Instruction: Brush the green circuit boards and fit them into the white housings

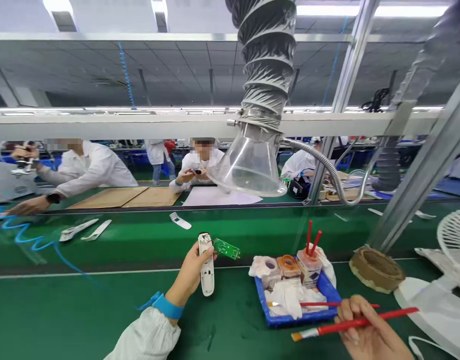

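Left hand [188, 272] closed around white plastic housing [206, 280], green circuit board [225, 248] just beside it at 2 o'clock. Right hand [372, 330] pinching red-handled flat brush [342, 326]; blue tray [278, 320] at its 10 o'clock, on green worktop [102, 315].

Bright overhead strip lights [372, 10]; soft shadows; glare on green bench [275, 230]; edges bowed.

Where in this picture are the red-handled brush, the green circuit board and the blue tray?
Red-handled brush [329, 327]: head view, on the handle.
Green circuit board [225, 248]: head view, on its middle.
Blue tray [301, 319]: head view, on the front rim.
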{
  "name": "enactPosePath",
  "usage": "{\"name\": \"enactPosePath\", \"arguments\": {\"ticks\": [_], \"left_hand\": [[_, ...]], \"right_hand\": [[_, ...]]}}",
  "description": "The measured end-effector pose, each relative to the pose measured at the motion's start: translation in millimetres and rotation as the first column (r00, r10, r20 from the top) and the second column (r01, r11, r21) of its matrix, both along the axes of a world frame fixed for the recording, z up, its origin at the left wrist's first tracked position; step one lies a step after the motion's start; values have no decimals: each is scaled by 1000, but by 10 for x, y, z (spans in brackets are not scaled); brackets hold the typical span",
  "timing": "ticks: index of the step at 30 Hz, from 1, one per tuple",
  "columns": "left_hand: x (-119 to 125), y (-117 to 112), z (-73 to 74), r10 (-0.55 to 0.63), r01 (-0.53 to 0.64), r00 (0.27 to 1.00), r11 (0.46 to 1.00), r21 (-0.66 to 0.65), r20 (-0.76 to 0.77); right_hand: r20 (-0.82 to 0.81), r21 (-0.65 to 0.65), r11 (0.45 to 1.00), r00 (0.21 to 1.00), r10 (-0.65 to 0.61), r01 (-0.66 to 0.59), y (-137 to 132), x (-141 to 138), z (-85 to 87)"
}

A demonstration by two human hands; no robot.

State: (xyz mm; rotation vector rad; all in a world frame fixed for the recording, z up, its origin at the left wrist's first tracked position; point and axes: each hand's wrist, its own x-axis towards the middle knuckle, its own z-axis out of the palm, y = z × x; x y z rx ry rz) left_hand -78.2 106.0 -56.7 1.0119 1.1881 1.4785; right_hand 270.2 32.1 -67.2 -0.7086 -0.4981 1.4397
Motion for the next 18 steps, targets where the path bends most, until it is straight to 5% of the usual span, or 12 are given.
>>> {"name": "enactPosePath", "arguments": {"ticks": [5, 10, 13, 18], "left_hand": [[118, -728, 172, -66, 120, 953, 978, -169, 297], [256, -1069, 363, -92, 235, 881, 936, -261, 464], [296, -1141, 433, -125, 276, 872, 924, -264, 474], [383, -1158, 469, -191, 309, 888, 921, -235, 419]], "right_hand": [[312, 321, 943, 950, -13, -92, 27, -308, 401], [605, 654, 697, 757, -248, -294, -107, -637, 612], [677, 697, 584, 653, -341, -417, -208, -734, 656], [755, 646, 538, 553, -351, -541, -269, -784, 674]]}}
